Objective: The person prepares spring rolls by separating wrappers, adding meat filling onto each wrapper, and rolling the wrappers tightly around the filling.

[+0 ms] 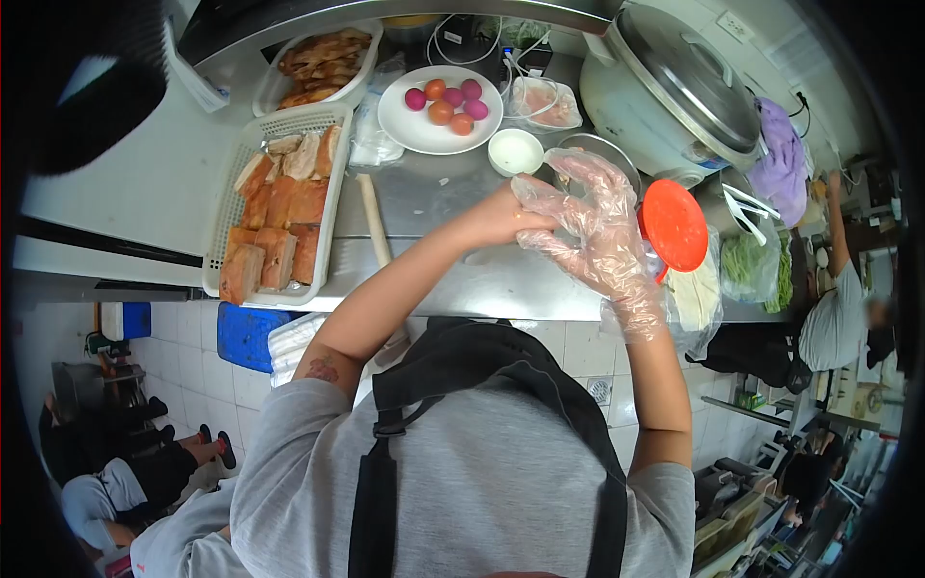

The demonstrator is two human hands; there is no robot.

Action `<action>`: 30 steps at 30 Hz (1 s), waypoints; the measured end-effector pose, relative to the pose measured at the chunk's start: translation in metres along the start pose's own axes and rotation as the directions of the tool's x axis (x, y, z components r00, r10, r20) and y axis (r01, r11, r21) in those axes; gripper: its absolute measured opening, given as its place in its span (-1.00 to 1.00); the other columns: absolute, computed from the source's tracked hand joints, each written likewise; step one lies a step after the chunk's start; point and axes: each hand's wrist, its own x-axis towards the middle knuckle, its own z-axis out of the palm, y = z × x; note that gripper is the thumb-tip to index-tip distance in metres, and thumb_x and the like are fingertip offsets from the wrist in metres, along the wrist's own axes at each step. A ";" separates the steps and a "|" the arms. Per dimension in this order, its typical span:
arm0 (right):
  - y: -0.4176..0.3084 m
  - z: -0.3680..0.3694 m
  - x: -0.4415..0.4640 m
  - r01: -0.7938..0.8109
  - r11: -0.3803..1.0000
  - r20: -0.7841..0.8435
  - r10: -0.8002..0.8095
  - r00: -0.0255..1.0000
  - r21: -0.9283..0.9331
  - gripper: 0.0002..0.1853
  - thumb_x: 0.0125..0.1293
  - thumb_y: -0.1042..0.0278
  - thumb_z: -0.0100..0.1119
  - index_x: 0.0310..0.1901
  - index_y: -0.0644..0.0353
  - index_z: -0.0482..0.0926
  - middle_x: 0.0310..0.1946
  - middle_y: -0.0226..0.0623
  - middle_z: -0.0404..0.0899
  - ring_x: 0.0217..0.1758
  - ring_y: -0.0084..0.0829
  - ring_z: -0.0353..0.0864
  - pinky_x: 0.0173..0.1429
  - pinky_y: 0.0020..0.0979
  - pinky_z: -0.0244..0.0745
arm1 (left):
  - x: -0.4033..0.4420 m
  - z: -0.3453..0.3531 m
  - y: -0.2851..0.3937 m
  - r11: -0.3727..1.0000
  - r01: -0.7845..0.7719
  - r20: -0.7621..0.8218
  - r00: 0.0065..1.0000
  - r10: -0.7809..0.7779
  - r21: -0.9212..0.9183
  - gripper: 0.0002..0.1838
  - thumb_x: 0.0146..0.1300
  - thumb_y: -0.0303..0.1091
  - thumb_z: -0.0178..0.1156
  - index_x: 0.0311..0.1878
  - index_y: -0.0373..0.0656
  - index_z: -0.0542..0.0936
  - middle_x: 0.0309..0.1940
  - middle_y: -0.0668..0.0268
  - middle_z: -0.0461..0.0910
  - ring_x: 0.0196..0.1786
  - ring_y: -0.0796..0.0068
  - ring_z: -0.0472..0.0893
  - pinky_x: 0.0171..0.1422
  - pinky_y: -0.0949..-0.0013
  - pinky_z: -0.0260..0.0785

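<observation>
My left hand (500, 214) is bare and pinches clear plastic at the fingers of the glove on my right hand. My right hand (607, 226) wears this thin, wrinkled transparent glove (631, 279), its fingers apart and curved toward the left hand. Both hands are above the front of the steel counter (434, 279). Just behind them are a small white bowl (515, 152) and a round metal bowl (621, 154), partly hidden by the glove. A red round lid-like object (673, 225) lies close to the right of my right hand.
At left, a white basket (330, 217) holds browned meat blocks, with a wooden stick (374, 220) beside it. A white plate (395, 120) bears several pink and orange eggs. A large cooker (665, 91) and bagged greens (744, 262) are at right. Other people stand at both sides.
</observation>
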 end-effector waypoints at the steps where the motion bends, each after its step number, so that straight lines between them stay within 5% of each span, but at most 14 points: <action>1: 0.002 0.001 -0.002 0.008 1.000 -0.005 -0.008 1.000 0.008 -0.53 0.02 -0.02 0.53 -0.02 -0.06 0.73 0.19 -0.27 0.50 0.33 -0.06 0.40 0.43 0.04 0.27 | 0.002 -0.001 -0.004 0.999 -0.023 -0.010 1.000 0.023 0.039 -0.64 0.15 -0.30 0.38 -0.04 -0.32 0.67 -0.21 0.24 0.72 -0.16 0.54 0.66 -0.05 0.40 0.49; 10: 0.004 0.011 -0.008 -0.056 0.998 0.033 0.057 0.998 -0.015 -0.58 0.02 -0.02 0.54 -0.11 -0.03 0.71 0.17 -0.24 0.53 0.33 -0.01 0.39 0.42 0.05 0.27 | 0.004 0.004 -0.006 0.992 -0.079 -0.035 0.996 0.082 0.099 -0.70 0.13 -0.34 0.32 -0.09 -0.30 0.72 -0.40 0.33 0.71 -0.30 0.63 0.62 -0.15 0.43 0.48; 16: 0.002 0.015 -0.016 -0.184 0.965 -0.057 0.197 0.979 0.188 -0.48 0.00 -0.07 0.55 -0.01 -0.06 0.67 0.18 -0.23 0.50 0.35 -0.01 0.38 0.41 0.04 0.27 | -0.002 0.005 -0.005 0.999 -0.049 -0.057 0.997 0.049 0.008 -0.78 0.18 -0.38 0.29 -0.15 -0.26 0.73 -0.42 0.43 0.67 -0.35 0.71 0.56 -0.19 0.46 0.44; 21: 0.000 0.006 -0.014 -0.176 0.980 0.033 0.173 0.984 0.091 -0.47 0.02 -0.09 0.53 0.02 -0.09 0.67 0.26 -0.24 0.43 0.39 -0.01 0.33 0.43 0.04 0.24 | -0.008 0.016 0.003 0.988 -0.084 -0.150 0.987 0.065 -0.126 -0.79 0.19 -0.37 0.28 -0.15 -0.22 0.73 -0.39 0.43 0.67 -0.31 0.74 0.54 -0.20 0.50 0.40; 30: 0.008 0.011 -0.007 -0.045 0.992 0.157 0.026 0.987 0.119 -0.46 0.05 -0.05 0.53 0.05 -0.04 0.66 0.23 -0.15 0.49 0.37 0.01 0.37 0.44 0.03 0.27 | -0.009 0.006 -0.011 0.992 -0.106 -0.066 0.992 0.110 0.064 -0.77 0.21 -0.34 0.28 -0.16 -0.28 0.72 -0.37 0.39 0.69 -0.28 0.71 0.57 -0.17 0.48 0.43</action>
